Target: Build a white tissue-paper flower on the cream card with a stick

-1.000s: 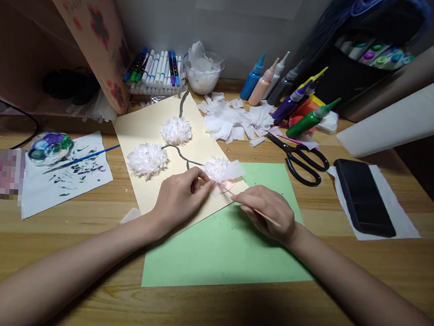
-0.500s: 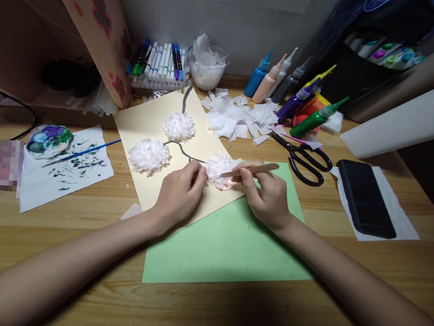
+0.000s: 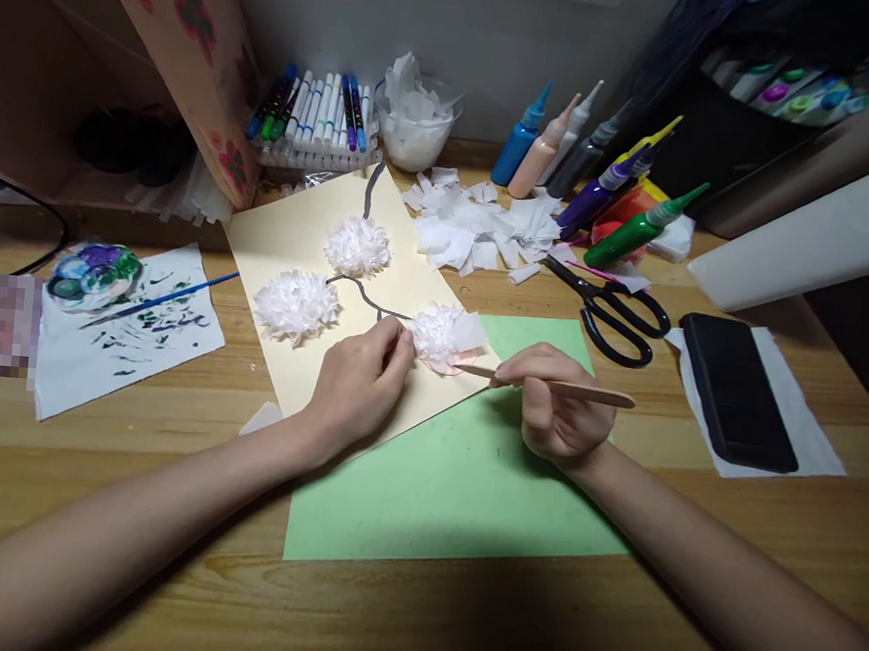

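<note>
A cream sheet of paper point(image 3: 404, 225) carries black painted stems and white tissue-paper flowers. My left hand point(image 3: 362, 375) rests on this sheet with its fingers pinched together, beside the right-hand flower point(image 3: 436, 334); whatever the fingers hold, if anything, is hidden. My right hand point(image 3: 568, 406) grips a wooden craft stick point(image 3: 587, 392), whose tip points at that flower's lower right edge. A loose piece of white tissue point(image 3: 471, 332) stands out from the flower's right side. Two fuller flowers, the upper one point(image 3: 357, 246) and the left one point(image 3: 297, 307), lie farther off.
Under the cream sheet lies green paper point(image 3: 390, 513). Cut tissue strips point(image 3: 479, 231), squeeze bottles point(image 3: 536, 161) and black scissors point(image 3: 619, 320) are behind and right. A phone point(image 3: 737, 394) is at right. Markers point(image 3: 320, 111) and a tissue-filled bowl point(image 3: 418, 129) stand at the back; a paint palette point(image 3: 96, 277) at left.
My right hand has drawn back to the right with the craft stick, uncovering the tissue piece at the flower's edge. My left hand stays in place.
</note>
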A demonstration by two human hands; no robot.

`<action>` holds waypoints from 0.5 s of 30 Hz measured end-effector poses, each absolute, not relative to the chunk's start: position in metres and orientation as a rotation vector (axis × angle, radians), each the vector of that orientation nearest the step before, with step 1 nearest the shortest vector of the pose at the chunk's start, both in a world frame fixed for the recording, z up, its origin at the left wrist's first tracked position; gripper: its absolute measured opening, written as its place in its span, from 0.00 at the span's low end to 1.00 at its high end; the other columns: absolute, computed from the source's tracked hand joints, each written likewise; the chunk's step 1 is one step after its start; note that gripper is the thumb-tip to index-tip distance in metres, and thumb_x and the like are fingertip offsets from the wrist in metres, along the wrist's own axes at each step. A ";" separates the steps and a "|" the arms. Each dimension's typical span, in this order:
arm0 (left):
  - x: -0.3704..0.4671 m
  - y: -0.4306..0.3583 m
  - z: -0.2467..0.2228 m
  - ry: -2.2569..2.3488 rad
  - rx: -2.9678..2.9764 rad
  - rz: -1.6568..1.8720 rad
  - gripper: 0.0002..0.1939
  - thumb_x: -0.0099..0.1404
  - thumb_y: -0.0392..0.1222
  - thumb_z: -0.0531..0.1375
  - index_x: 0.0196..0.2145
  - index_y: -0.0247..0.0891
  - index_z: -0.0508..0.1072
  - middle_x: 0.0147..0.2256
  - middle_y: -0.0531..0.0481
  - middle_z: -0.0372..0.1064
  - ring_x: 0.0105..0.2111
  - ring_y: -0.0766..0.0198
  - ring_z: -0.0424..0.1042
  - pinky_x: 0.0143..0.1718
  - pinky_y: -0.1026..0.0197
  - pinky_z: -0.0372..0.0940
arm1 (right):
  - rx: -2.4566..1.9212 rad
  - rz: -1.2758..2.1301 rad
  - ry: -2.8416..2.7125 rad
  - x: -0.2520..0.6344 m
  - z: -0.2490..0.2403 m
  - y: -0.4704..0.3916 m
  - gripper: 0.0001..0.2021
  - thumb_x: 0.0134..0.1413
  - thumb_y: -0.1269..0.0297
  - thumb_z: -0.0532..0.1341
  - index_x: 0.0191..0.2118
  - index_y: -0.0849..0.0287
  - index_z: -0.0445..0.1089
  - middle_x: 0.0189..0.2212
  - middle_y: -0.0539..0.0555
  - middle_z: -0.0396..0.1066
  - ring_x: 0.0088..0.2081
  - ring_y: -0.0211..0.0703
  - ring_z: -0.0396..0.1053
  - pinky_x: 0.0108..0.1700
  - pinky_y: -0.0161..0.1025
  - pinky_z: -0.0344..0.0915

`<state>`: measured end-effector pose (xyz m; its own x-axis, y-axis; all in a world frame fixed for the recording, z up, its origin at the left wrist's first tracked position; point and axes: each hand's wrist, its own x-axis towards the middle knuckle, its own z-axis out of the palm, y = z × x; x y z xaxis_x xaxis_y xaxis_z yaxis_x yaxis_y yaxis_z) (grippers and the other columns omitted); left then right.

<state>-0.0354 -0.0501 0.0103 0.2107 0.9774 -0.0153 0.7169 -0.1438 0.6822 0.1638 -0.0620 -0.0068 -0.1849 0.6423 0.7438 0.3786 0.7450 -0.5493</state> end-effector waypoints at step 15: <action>-0.036 -0.051 0.011 1.561 1.942 0.592 0.16 0.68 0.45 0.45 0.28 0.38 0.66 0.21 0.54 0.64 0.23 0.66 0.63 0.27 0.63 0.53 | -0.887 0.198 -1.941 0.156 -0.008 -0.058 0.09 0.58 0.74 0.53 0.41 0.55 0.66 0.31 0.52 0.74 0.29 0.40 0.71 0.29 0.39 0.68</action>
<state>-0.0362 -0.0507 0.0106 0.2198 0.9755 -0.0125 0.7219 -0.1540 0.6747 0.1561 -0.0582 -0.0082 -0.2775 0.6556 0.7023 0.5004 0.7226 -0.4769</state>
